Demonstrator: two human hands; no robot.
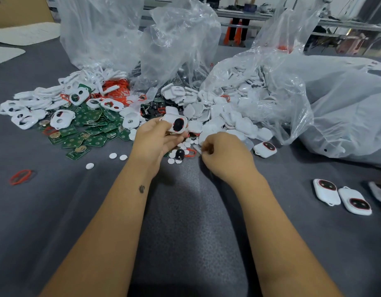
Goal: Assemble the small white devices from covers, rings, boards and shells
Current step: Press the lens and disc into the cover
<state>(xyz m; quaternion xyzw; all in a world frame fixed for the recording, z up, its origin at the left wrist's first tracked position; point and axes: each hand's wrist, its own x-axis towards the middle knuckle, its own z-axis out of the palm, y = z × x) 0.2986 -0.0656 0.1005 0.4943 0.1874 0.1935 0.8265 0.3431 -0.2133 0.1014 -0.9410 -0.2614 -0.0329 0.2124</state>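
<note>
The left hand (155,138) has its grip around a rounded white plastic cover (177,124) with a glossy black oval insert rimmed in red, held just above the grey textured worktop (185,221), while the right hand (226,153) curls its fingers and pinches a small pale piece too blurred to name. Beyond them lie flat green boards (93,123), thin red rings (117,87), smooth white shells (234,116) spilling from crinkled clear bags (281,86), and two finished devices (341,196) at the right.
</note>
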